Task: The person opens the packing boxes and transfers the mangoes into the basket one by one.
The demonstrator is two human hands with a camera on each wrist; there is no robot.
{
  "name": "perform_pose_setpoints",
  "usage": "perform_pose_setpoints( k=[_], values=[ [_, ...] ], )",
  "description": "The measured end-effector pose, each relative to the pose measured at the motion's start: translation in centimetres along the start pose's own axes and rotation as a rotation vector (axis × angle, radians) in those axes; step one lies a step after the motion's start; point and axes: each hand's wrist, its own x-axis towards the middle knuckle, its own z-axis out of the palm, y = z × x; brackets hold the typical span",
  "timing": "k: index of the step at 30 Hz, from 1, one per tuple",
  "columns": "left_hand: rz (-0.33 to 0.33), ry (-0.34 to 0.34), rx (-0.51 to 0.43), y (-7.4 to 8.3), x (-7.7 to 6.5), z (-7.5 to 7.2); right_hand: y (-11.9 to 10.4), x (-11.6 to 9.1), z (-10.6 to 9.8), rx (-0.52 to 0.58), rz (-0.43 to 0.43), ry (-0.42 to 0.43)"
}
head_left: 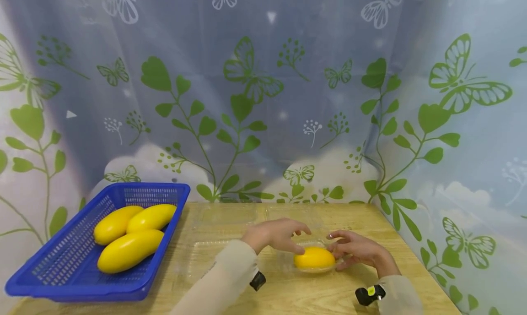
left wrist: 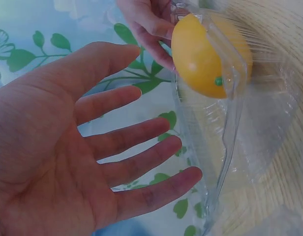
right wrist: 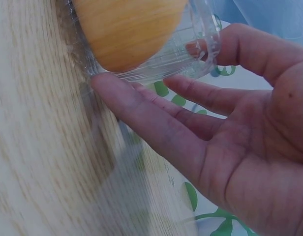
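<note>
A smooth yellow oval fruit (head_left: 314, 258) with a small green spot at one end lies in a clear plastic container (left wrist: 230, 132). Over the left side of that container, my left hand (head_left: 280, 235) hovers with its fingers spread and holds nothing; its palm and separated fingers fill much of the left wrist view. At the container's right end is my right hand (right wrist: 240, 118). Its thumb reaches the bottom edge, and its other fingers lie along the end wall by the rim, loosely extended. Part of the fruit shows through the clear wall.
A blue slotted basket (head_left: 30, 278) stands at the left of the wooden table (head_left: 354, 296), with three longer yellow fruits (head_left: 129, 251) inside. More clear plastic containers (head_left: 206, 251) lie between basket and hands. A butterfly-patterned curtain (head_left: 263, 122) hangs behind the table.
</note>
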Motion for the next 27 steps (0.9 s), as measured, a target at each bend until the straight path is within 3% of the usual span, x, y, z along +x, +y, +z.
perform_pose_setpoints(
  k=[16,27],
  values=[
    [-0.016,-0.002,-0.032,-0.7,1.7,1.2,0.1,-0.1,0.1,0.0,-0.008,0.016],
    [-0.038,-0.021,-0.062,-0.2,1.8,1.8,0.2,0.0,0.1,-0.01,-0.001,0.017]
  ],
)
